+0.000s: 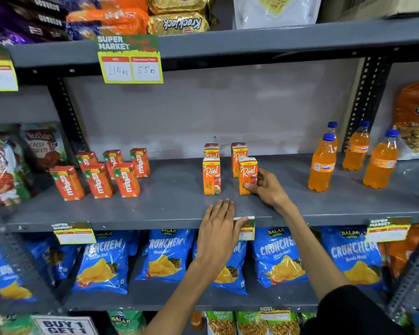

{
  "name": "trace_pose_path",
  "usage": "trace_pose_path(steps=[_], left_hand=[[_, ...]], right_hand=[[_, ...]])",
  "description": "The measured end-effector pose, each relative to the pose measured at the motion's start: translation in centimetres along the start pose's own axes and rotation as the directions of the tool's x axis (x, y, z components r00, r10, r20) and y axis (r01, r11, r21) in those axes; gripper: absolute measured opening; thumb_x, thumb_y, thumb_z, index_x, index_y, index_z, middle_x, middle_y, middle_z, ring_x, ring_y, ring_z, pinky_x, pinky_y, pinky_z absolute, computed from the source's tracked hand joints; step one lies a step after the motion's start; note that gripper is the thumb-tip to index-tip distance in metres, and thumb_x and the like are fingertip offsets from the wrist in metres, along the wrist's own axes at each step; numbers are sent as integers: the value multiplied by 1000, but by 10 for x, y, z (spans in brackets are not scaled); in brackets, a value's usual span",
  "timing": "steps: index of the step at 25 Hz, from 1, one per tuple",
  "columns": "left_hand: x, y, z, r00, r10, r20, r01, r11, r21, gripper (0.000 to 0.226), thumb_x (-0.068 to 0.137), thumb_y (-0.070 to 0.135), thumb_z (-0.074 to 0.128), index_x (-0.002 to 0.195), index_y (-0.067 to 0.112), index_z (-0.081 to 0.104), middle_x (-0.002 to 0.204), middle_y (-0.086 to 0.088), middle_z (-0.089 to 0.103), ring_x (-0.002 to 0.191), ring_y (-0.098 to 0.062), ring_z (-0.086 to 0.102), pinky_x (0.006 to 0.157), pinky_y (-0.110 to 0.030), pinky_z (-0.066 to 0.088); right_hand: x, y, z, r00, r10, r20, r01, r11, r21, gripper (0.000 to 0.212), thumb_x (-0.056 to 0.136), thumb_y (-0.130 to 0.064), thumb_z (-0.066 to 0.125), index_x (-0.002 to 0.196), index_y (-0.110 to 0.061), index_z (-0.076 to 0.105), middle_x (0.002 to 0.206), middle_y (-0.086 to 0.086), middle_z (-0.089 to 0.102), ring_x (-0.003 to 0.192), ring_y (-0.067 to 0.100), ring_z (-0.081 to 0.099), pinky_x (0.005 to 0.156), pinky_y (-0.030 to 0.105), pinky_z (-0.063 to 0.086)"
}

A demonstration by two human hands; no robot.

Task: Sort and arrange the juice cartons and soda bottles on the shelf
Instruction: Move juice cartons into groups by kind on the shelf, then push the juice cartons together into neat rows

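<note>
On the grey middle shelf (169,209) stand several orange Maaza cartons (99,180) at the left, several Real apple juice cartons (211,175) in the middle, and several orange Fanta bottles (322,163) with blue caps at the right. My right hand (267,187) grips the front right Real carton (246,174), which stands upright on the shelf. My left hand (221,227) rests flat on the shelf's front edge, fingers spread, holding nothing.
Blue Crunchem snack bags (278,257) fill the shelf below. Price tags (130,59) hang from the shelf edges. Snack packets sit at far left (7,165) and far right (414,117). Biscuit packs (179,20) lie on the top shelf.
</note>
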State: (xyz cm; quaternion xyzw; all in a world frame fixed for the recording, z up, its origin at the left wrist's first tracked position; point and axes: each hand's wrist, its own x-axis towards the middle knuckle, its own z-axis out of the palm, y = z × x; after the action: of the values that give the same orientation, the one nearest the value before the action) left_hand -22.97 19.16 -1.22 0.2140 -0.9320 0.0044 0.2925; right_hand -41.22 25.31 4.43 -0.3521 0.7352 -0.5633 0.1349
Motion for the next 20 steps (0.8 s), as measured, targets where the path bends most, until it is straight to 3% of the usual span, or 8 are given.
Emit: trace_pose_path(steps=[3,5,7,9,11,15,17,20], left_hand=[[0,-2,2,1000,7,1,-7,1000,-10,63,103,54,34,145,10,50,151,-7,52,144,-22,42,123,-41,28],[-1,-4,-1,1000,21,-13,-21,999,-44,62,103,54,35,145,11,49,153,-6,50,145,-21,41,123,-40,28],[-6,-12,-6,998,26,-62,-33,993,-115,57,103,53,40,143,14,52,154,-5,49,144,-20,42,123,-39,29],[-15,-28,-16,989,9,-146,-36,983,-181,49,102,48,48,139,16,57,152,-5,51,142,-18,46,122,-40,31],[-26,-55,-28,957,-22,-291,-44,975,-219,38,101,37,58,130,14,65,143,-6,60,134,-19,55,118,-43,37],[-40,-126,-66,828,-239,-507,58,936,-347,19,99,21,63,113,12,72,117,-3,74,110,-18,66,101,-37,50],[-43,-168,-90,768,-387,-510,154,885,-440,16,98,21,64,111,16,71,112,-1,74,105,-19,65,94,-30,50],[-39,-231,-116,726,-553,-408,268,775,-572,22,96,22,65,117,15,66,118,-5,69,111,-23,62,98,-39,49]], right_hand=[[-5,-5,-1,1000,2,12,-2,1000,-8,54,86,-12,72,135,-9,49,128,4,64,119,24,63,82,20,54],[-16,-9,0,1000,9,-27,-8,1000,7,66,84,-13,74,141,-9,42,133,8,62,119,22,62,85,23,55],[-34,-10,6,975,-50,-218,34,997,-76,73,82,-17,77,144,-11,38,137,9,58,123,19,56,102,36,49],[-56,-14,22,886,-190,-423,126,977,-175,64,82,-16,76,138,-16,46,131,5,60,117,10,54,99,28,44],[-73,-29,47,826,-291,-482,237,956,-171,49,84,-11,73,128,-19,54,118,3,65,104,6,59,91,20,44],[-79,-61,111,887,-290,-359,334,941,64,30,84,-6,70,109,-22,63,92,-2,69,83,8,67,78,16,53],[-70,-76,153,926,-249,-283,300,942,152,28,83,-4,70,106,-19,63,87,1,70,76,8,66,71,14,52],[-51,-95,218,961,-180,-212,229,945,234,26,81,-1,71,100,-16,62,80,7,69,75,17,66,67,14,50]])
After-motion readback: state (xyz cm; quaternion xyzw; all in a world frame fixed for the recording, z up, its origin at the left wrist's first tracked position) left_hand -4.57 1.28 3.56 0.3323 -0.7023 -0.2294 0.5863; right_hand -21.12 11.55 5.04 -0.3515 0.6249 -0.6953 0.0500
